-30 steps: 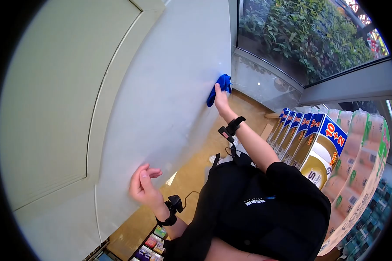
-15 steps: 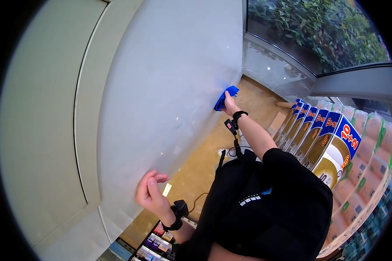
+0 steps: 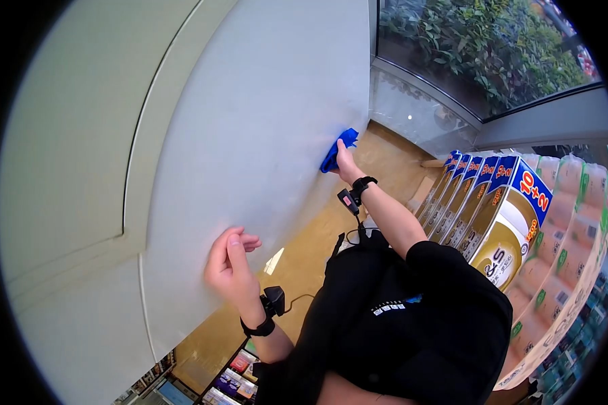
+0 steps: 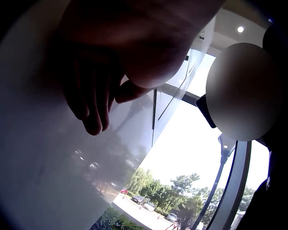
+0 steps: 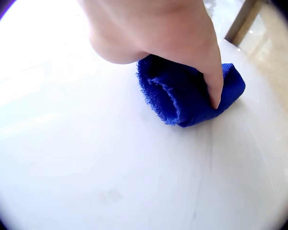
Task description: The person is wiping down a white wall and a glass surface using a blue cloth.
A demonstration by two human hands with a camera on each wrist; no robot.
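Note:
A folded blue cloth (image 3: 340,150) lies against the glossy white panel (image 3: 263,121), near the panel's lower right edge. My right hand (image 3: 346,164) grips it, and in the right wrist view the thumb presses on the blue cloth (image 5: 187,98). Faint dark streaks mark the white surface (image 5: 134,163) below the cloth. My left hand (image 3: 231,266) holds nothing; its fingers are loosely bent close to the panel, nearer my body. From the left wrist view, that hand (image 4: 115,62) is dark against the shiny surface, fingers together.
Stacked blue and gold boxes (image 3: 500,216) and wrapped pink packs (image 3: 554,250) stand close on my right. A window (image 3: 479,61) with shrubs outside is at the upper right. Tan floor (image 3: 304,236) shows below the panel, and small packages (image 3: 233,381) sit at the bottom.
The cloth and right hand shift right and down, then slightly back left and up, staying against the panel. The left hand now appears a little higher. The whole view shifts slightly.

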